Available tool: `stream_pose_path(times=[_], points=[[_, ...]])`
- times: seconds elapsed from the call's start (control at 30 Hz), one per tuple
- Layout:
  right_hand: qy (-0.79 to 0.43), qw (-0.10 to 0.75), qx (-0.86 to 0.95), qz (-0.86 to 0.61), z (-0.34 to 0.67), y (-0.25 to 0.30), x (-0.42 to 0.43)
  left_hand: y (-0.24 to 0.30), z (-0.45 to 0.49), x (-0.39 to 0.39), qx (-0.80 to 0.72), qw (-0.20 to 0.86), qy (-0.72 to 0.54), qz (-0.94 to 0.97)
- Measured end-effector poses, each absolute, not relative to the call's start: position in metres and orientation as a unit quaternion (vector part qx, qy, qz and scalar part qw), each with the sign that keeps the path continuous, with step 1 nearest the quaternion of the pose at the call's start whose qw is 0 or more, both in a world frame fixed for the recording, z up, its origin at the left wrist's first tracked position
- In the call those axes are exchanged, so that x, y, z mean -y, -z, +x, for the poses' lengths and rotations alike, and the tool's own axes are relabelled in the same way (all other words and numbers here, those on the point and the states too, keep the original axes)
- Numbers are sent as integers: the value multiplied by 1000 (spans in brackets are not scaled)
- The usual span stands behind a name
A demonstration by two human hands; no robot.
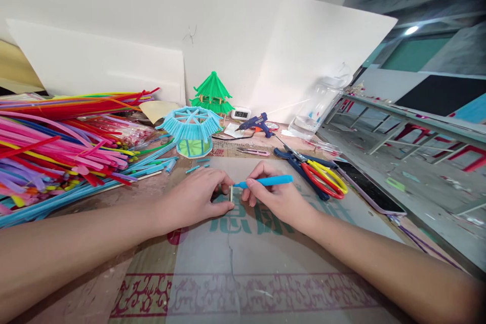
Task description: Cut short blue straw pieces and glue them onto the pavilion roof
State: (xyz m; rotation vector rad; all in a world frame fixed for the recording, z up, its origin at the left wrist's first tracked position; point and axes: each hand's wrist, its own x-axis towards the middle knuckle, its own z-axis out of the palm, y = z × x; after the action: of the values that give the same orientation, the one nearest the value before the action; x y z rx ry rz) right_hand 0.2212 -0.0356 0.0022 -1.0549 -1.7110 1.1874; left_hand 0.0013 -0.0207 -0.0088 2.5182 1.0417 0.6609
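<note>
My left hand rests on the cardboard sheet, fingers pinched round a small pale stick piece standing between both hands. My right hand grips a blue pen-like tool, its tip pointing left at the top of that piece. A blue straw roof model stands behind the hands, with a green straw pagoda further back.
A big heap of coloured straws fills the left side. Scissors with red and yellow handles, blue pliers, a blue glue gun, a phone and a clear jar lie to the right. White boards stand behind.
</note>
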Motion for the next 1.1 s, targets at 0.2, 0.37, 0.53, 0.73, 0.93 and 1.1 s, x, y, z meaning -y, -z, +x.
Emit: stream_pose_path(times=[0.2,0.37,0.53,0.73,0.93,1.1], points=[[-473,374,679,-419,221,-5,39,10,2,19,-362,164,-240,886],[-462,386,681,-417,222,-3,38,9,1,20,-363,165,-237,886],[-460,386,682,-417,221,-2,36,9,2,19,-367,169,-234,885],[-465,371,685,-419,220,-6,39,9,2,18,-368,167,-234,884],[-463,378,680,-425,220,-6,39,8,1,20,-366,163,-234,886],[-464,376,682,-423,220,-6,39,9,1,19,-364,162,-230,888]])
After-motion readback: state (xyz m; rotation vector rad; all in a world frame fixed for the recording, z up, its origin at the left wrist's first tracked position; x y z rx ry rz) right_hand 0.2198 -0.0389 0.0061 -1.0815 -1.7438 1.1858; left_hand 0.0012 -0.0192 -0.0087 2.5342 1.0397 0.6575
